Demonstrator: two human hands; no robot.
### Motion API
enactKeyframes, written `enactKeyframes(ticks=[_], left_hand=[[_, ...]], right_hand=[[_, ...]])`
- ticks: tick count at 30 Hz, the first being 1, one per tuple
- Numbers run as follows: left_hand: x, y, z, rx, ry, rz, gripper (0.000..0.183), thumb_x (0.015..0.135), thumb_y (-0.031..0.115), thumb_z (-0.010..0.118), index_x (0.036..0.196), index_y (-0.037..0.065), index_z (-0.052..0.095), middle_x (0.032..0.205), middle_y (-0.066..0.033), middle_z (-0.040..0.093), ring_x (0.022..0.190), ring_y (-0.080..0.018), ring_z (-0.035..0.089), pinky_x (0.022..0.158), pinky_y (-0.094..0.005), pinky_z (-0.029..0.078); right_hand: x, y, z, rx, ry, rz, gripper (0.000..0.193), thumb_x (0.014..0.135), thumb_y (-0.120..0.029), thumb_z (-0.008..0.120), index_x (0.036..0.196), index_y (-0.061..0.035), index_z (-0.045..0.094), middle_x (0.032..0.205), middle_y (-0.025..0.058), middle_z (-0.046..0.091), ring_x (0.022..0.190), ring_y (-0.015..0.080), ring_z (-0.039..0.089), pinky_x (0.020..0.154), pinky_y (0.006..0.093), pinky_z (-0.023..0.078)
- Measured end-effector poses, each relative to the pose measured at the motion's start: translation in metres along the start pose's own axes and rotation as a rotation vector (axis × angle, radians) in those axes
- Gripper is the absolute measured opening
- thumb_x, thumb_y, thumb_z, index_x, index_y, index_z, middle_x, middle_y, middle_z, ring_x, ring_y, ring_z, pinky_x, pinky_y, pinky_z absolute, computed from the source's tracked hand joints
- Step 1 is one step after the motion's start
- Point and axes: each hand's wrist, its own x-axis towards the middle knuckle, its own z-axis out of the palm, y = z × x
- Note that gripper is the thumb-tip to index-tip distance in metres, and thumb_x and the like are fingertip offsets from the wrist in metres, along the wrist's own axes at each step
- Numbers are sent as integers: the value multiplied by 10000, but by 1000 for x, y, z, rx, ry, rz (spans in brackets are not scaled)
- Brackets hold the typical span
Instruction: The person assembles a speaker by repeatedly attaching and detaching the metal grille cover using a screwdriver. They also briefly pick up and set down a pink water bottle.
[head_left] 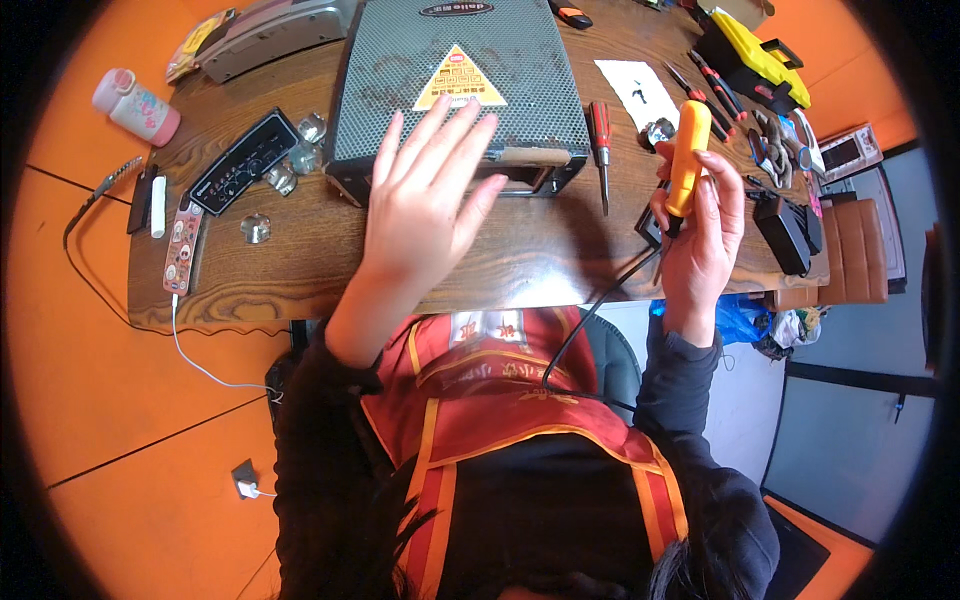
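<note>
A boxy speaker with a dark mesh grille [390,70] lies before me, a yellow triangular sticker [458,88] on its face. My left hand [425,185] is over its near part, fingers spread and holding nothing; whether it touches the grille I cannot tell. At the speaker's near edge is a rectangular opening [525,178]. My right hand [700,205] grips a tool with a thick yellow handle [690,150], held upright with its rounded end up. Its lower part is hidden by my fingers. A black cord [590,312] runs from near this hand down past the table edge.
A red screwdriver [600,140] lies right of the speaker. Pliers [715,85] and a yellow-black toolbox [755,60] are at the far right, a black adapter [782,232] nearer. On the left are a black control panel [240,162], clear round pieces [256,228], a power strip [182,248] and a bottle [138,108].
</note>
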Motion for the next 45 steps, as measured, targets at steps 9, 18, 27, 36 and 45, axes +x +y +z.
enactKeyframes(ticks=[9,18,27,36,45], left_hand=[[-15,16,27,143,4,-96,521,756,249,650,1240,126,503,1284,-52,468,1219,-246,392,1048,-527,135],[-17,12,35,202,42,-60,502,752,284,654,1214,143,519,1263,-48,461,1206,-227,388,1025,-547,172],[-18,12,36,179,37,-77,548,724,236,676,1233,143,498,1272,-40,458,1221,-226,374,1044,-510,141],[-18,13,35,189,33,-76,556,715,230,682,1234,149,500,1279,-36,454,1222,-222,376,1048,-509,134],[-18,12,34,175,39,-74,529,727,230,670,1227,156,515,1283,-32,457,1220,-217,380,1046,-502,143]], right_hand=[[18,9,-5,764,-11,165,542,894,-112,446,1388,-55,230,1354,291,301,1251,352,366,1034,391,353],[29,21,-4,1116,-113,381,534,888,-161,427,1341,54,244,1315,298,346,1241,381,356,1031,411,344],[69,6,18,-336,-169,-211,224,908,-148,470,896,0,637,973,67,624,811,118,567,744,221,425],[99,-5,53,346,-261,71,447,906,-336,352,517,-141,251,485,-27,240,467,100,256,505,248,242],[105,-8,76,223,-250,35,506,944,-337,363,492,-134,259,436,-15,178,389,104,192,407,265,220]])
